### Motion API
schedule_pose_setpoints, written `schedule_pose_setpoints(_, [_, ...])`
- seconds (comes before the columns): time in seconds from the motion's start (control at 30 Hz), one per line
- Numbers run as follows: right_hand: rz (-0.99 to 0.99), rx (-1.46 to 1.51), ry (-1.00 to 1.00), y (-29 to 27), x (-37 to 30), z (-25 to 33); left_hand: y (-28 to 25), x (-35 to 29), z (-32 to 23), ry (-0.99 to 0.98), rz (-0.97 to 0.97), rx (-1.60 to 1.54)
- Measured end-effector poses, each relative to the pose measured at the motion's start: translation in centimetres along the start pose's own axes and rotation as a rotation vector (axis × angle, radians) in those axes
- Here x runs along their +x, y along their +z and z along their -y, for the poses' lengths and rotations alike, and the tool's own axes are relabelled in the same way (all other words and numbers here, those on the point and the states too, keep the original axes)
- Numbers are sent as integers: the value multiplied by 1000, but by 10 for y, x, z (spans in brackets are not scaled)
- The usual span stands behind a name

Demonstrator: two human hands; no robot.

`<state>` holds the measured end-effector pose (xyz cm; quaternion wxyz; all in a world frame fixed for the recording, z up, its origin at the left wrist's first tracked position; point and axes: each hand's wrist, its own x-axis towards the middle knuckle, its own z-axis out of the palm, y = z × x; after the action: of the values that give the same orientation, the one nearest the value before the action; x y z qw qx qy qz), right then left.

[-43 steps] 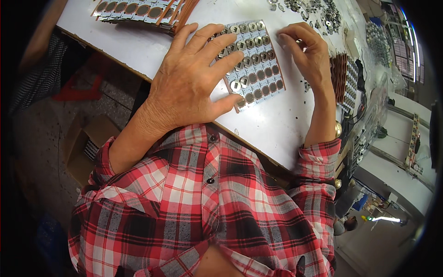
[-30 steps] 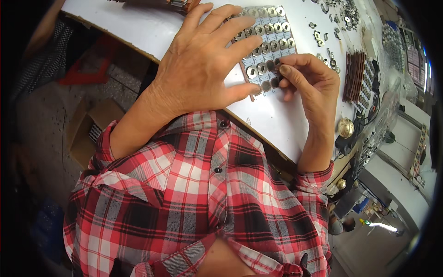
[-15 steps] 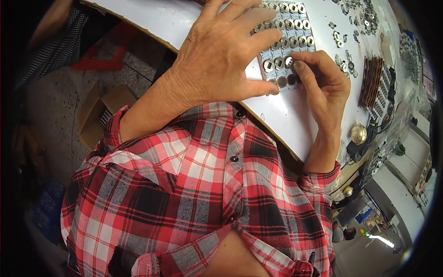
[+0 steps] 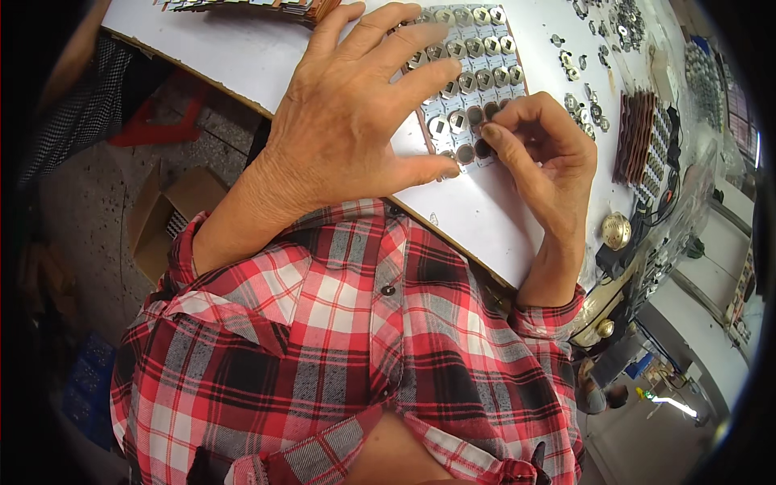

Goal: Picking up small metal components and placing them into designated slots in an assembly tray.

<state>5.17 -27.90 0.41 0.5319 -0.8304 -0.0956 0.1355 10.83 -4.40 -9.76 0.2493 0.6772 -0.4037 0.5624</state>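
A panel of small circuit boards (image 4: 453,105) lies on the white table, carrying rows of shiny round metal clips (image 4: 485,78) with diamond-shaped openings. In its nearer rows several round spots are bare and dark, including a dark disc (image 4: 465,153) in the nearest row. My left hand (image 4: 347,113) lies across the panel's left side, open, with fingers spread and the thumb by the near corner. My right hand (image 4: 546,149) is over the near right part, thumb and forefinger pinched together beside the dark spots. Whatever is between those fingertips is hidden.
A stack of similar panels (image 4: 643,149) stands on the right, and another stack (image 4: 275,8) lies at the far left edge. Loose metal clips (image 4: 622,32) are scattered at the far right. A round brass-coloured object (image 4: 616,231) sits near cables. An open cardboard box (image 4: 174,214) is on the floor.
The view has shifted, bringing the far left stack in. The third clip in the second-nearest row no longer shows; a dark round spot is there. My right thumb and forefinger have moved slightly left over the panel.
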Motion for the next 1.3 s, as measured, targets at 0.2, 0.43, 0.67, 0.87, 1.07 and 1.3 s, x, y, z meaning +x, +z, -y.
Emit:
schedule_pose_setpoints(0.2, [42,-221,-29,-7,-3,4,-40,63,-20,-333,417,-128])
schedule_pose_setpoints(0.43, [48,-398,-265,1,3,13,3,-4,1,21,-11,30])
schedule_pose_setpoints(0.67, [-40,-216,-80,6,-1,16,-14,20,-5,-12,114,101])
schedule_pose_setpoints(0.87, [-108,71,70,11,-1,5,-18,21,-10,-90,181,88])
schedule_pose_setpoints(1.07, [-119,56,-40,16,1,0,-25,27,-13,-171,254,83])
schedule_pose_setpoints(1.3, [-102,-28,-69,13,0,-3,-18,46,-27,-267,350,71])
